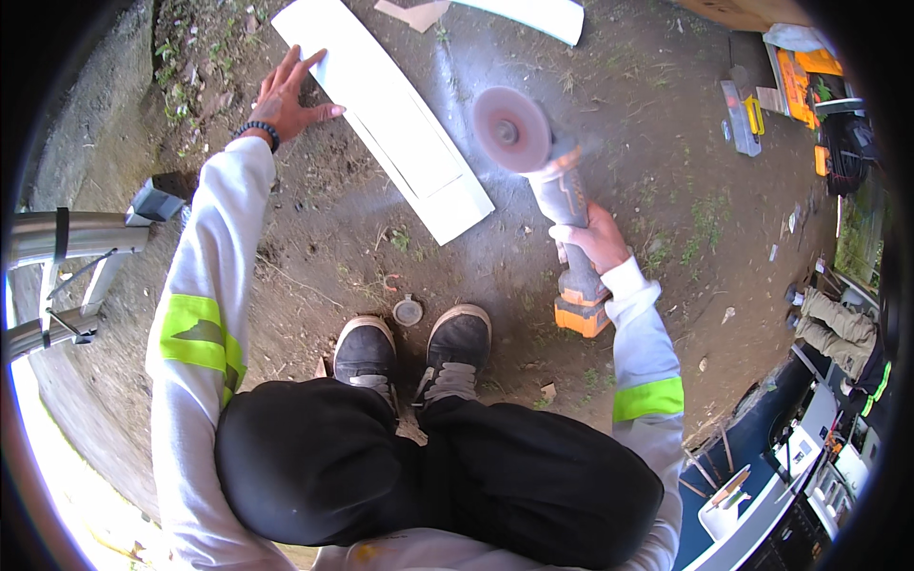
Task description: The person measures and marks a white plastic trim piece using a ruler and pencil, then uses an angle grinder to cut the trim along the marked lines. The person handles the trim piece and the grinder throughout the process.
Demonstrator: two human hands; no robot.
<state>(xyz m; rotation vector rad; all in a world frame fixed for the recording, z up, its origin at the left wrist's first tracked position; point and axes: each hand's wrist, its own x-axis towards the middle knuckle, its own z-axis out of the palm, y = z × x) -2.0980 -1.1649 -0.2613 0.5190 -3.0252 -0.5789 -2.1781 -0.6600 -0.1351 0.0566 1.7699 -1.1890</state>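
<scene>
A long white panel (pixel 381 105) lies slantwise on the dirt ahead of my feet, with straight lines marked or cut along its near half. My left hand (pixel 283 99) rests at the panel's left edge, fingers spread, thumb reaching onto the white surface. In my right hand (pixel 598 238) is a cordless angle grinder (pixel 562 190), gripped round its body. Its round disc (pixel 511 129) points away from me and looks blurred, to the right of the panel and apart from it. An orange and black battery (pixel 582 316) sits at the tool's near end.
Another white piece (pixel 533 13) lies at the far edge. Aluminium ladder legs (pixel 76 238) stand at left. To the far right are a clear plastic case (pixel 740 116), an orange toolbox (pixel 798 81) and another person (pixel 838 328). A small round lid (pixel 407 311) lies near my shoes (pixel 457 347).
</scene>
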